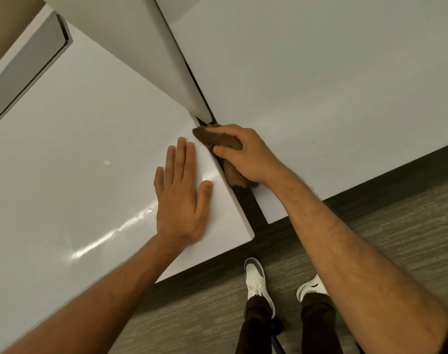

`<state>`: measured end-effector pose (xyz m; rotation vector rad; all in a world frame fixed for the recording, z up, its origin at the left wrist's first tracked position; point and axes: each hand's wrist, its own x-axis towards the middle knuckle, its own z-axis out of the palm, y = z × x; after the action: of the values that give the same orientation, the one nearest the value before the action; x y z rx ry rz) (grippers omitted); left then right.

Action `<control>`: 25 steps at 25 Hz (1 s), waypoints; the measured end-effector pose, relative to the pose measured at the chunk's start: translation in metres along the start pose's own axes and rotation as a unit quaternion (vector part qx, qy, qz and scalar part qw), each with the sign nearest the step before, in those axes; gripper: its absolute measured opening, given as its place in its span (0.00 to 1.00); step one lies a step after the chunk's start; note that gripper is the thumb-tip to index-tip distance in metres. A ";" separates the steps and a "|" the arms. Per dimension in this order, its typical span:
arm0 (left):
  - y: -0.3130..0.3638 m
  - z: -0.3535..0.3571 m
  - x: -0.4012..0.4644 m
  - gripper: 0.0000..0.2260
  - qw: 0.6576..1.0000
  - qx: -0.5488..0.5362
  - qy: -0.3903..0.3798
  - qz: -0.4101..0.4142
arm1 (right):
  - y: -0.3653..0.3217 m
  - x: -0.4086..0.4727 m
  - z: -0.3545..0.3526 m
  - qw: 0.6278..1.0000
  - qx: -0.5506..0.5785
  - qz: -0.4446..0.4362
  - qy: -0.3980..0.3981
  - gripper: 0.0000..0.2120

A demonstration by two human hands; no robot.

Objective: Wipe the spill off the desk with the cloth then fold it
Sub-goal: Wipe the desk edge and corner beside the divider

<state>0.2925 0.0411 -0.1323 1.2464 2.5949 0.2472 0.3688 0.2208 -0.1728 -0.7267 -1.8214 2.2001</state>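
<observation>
The wiping step seems in hand: the right hand has its fingers closed around the bunched brown cloth at the edge of the glossy white table; the left hand lies flat, fingers spread and empty; folding comes next, I judge.

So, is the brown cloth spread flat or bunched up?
Bunched up: the cloth is crumpled inside the right hand, at the desk edge.

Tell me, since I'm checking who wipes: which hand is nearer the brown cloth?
Right. The right hand grips the brown cloth at the desk's edge; the left hand lies flat on the desk beside it, apart.
</observation>
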 end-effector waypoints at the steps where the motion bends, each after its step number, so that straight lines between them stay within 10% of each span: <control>1: 0.000 0.000 0.001 0.32 1.000 0.001 0.002 -0.001 | 0.003 -0.005 0.001 1.000 0.010 0.004 -0.001 0.20; 25: 0.003 0.001 0.000 0.32 1.000 0.005 0.008 -0.001 | 0.036 -0.180 -0.007 0.987 0.137 0.078 -0.023 0.20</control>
<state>0.2947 0.0432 -0.1329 1.2497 2.6148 0.2451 0.5334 0.1386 -0.1642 -0.7885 -1.4809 2.5200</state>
